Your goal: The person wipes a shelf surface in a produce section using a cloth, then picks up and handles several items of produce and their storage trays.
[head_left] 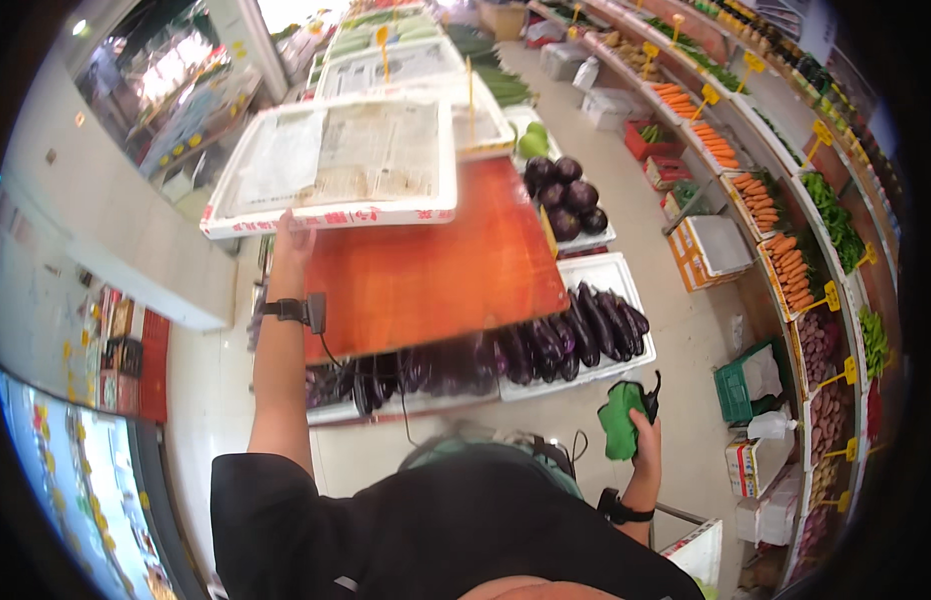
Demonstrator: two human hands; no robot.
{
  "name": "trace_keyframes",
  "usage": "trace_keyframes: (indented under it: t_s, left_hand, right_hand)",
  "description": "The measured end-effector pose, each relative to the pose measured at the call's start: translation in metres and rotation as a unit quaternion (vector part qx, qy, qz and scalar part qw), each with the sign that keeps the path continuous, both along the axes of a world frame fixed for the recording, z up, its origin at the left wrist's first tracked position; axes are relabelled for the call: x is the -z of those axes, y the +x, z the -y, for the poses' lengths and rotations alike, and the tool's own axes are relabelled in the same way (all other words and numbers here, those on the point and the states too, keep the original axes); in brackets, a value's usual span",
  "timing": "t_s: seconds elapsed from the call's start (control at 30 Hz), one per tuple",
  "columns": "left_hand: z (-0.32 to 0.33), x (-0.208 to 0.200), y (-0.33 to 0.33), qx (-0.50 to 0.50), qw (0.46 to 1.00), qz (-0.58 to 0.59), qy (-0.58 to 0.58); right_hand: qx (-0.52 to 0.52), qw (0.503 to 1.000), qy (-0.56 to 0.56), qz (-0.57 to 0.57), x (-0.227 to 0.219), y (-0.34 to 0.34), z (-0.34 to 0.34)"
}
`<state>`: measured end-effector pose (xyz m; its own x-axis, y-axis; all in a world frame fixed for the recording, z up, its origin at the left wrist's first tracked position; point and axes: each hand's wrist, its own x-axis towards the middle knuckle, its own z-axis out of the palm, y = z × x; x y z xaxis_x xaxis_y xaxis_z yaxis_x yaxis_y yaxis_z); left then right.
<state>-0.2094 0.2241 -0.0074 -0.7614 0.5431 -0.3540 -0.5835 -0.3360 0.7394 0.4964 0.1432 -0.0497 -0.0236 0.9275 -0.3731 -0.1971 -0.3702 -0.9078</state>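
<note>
Black shirt [466, 515]; white tray [386, 215], long axis left-to-right

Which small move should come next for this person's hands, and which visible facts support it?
Probably bring the right hand with its green cloth to the orange board: the cloth is held off to one side, the board's near part lies bare, and the left hand is at the white tray's near edge.

Beyond the short sleeves [254, 480] of a black top [466, 510], black straps [284, 309] ring both wrists, the left with a cable [330, 352].
</note>
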Motion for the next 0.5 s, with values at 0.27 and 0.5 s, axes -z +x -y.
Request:
trace_keyframes:
  t_s: [0.27,0.5]
  left_hand:
    - [0.162,0.002,0.128,-0.077,0.996,0.046,0.016]
    - [0.205,0.050,0.264,-0.035,0.997,0.066,0.025]
  right_hand:
    - [-0.106,0.994,-0.017,0.022,0.002,0.020,-0.057]
    - [-0.207,0.978,-0.036,0.019,0.009,0.027,-0.072]
